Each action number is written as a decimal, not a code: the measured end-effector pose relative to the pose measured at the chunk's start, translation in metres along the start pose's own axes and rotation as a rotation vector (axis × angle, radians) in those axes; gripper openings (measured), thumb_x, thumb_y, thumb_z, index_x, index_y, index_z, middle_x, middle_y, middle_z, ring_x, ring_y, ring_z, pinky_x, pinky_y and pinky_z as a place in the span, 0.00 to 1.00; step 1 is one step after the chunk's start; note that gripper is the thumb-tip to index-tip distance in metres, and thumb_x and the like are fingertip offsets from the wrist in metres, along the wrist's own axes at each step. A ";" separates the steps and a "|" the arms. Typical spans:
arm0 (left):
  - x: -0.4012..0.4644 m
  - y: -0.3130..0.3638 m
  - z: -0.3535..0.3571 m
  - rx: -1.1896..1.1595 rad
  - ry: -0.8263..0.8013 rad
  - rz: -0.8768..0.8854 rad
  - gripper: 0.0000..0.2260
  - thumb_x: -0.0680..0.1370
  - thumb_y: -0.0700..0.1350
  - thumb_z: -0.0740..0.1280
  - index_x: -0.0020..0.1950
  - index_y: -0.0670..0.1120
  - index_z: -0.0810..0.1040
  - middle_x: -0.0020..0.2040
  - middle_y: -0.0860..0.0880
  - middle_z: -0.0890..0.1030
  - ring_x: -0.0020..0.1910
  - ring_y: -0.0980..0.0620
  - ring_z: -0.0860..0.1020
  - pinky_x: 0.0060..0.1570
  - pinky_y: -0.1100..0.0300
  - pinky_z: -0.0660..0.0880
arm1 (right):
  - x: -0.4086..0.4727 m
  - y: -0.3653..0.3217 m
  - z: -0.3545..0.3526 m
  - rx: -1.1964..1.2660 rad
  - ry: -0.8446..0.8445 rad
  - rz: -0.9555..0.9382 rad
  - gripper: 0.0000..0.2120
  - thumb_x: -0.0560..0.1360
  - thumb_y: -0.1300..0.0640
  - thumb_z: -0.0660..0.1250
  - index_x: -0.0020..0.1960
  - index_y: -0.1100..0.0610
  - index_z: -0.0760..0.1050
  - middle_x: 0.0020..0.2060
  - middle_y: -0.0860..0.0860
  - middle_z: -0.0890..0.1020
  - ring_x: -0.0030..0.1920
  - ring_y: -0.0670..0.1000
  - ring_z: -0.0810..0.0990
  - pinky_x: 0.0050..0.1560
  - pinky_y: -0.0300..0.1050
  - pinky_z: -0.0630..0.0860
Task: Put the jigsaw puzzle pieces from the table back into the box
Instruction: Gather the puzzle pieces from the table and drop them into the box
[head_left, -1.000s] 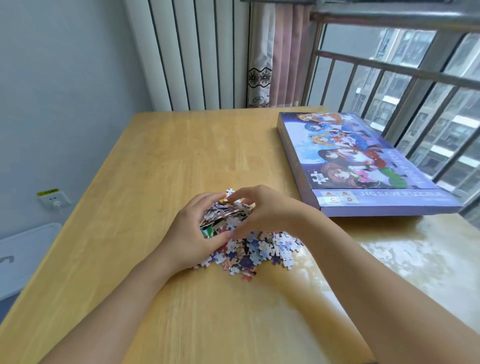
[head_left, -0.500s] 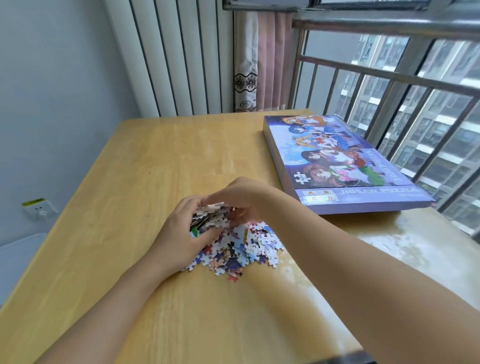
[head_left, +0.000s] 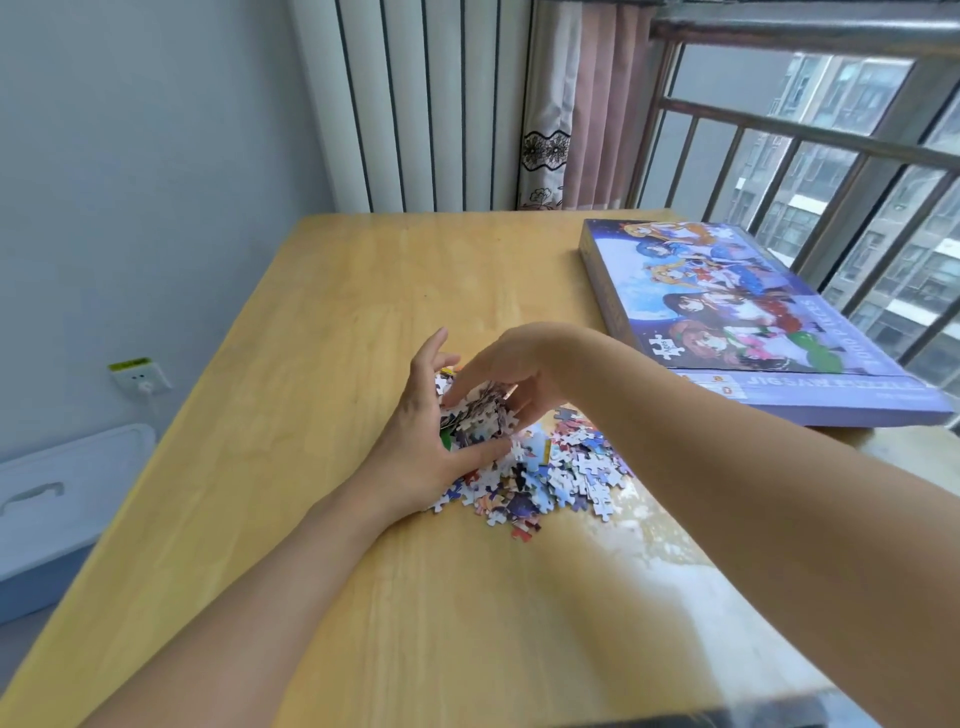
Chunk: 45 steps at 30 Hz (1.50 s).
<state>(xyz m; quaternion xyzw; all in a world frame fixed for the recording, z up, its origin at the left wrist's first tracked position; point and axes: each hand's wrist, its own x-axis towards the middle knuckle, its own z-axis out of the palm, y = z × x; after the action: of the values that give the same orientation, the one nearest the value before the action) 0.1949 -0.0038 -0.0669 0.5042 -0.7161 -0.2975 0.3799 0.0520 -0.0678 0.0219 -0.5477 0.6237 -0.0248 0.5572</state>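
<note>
**Cardboard pieces gathered in a loose handful, box lid not yet lifted**

Cardboard jigsaw puzzle pieces (head_left: 545, 478) are heaped on the wooden table (head_left: 322, 364), near the middle and toward the person. A thick clump from the heap's left side is cupped between the left hand (head_left: 421, 441), curled with its thumb pressed under the clump, and the right hand (head_left: 509, 369), arched over the top with fingers bent and slightly apart. The rest of the heap is spread flat to the right, under the right forearm.

The jigsaw puzzle box (head_left: 737, 317) lies well apart, at the table's right edge by the window railing (head_left: 810, 130), and appears to be closed.

A spill is judged the main risk: the clump is only squeezed from two sides, so pieces could be shed through the parted fingers during the carry. With both hands occupied, the lid could not be lifted. Loose pieces could also be swept off by the forearm.
</note>
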 end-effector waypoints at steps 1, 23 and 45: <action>0.000 0.001 0.000 -0.004 0.003 0.008 0.52 0.67 0.62 0.77 0.77 0.66 0.41 0.72 0.61 0.63 0.67 0.70 0.65 0.59 0.78 0.63 | 0.000 -0.001 0.000 0.005 -0.009 0.001 0.23 0.71 0.58 0.78 0.63 0.62 0.77 0.59 0.59 0.81 0.55 0.60 0.84 0.55 0.56 0.83; -0.003 0.006 -0.002 -0.029 0.251 0.010 0.23 0.77 0.62 0.65 0.70 0.58 0.70 0.64 0.69 0.71 0.61 0.74 0.69 0.60 0.73 0.66 | -0.037 0.108 -0.034 0.638 0.169 -0.295 0.07 0.71 0.63 0.77 0.44 0.58 0.79 0.46 0.56 0.83 0.33 0.50 0.78 0.29 0.42 0.76; 0.076 0.109 0.069 0.572 -0.363 0.373 0.38 0.70 0.45 0.78 0.77 0.49 0.64 0.75 0.50 0.65 0.74 0.49 0.62 0.73 0.57 0.61 | -0.089 0.185 -0.043 0.782 0.203 -0.264 0.09 0.73 0.66 0.74 0.53 0.65 0.81 0.48 0.59 0.85 0.45 0.55 0.85 0.48 0.49 0.84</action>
<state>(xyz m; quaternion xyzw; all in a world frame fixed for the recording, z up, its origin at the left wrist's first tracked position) 0.0669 -0.0390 0.0027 0.3899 -0.9053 -0.0960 0.1388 -0.1196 0.0445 -0.0209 -0.3651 0.5436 -0.3845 0.6507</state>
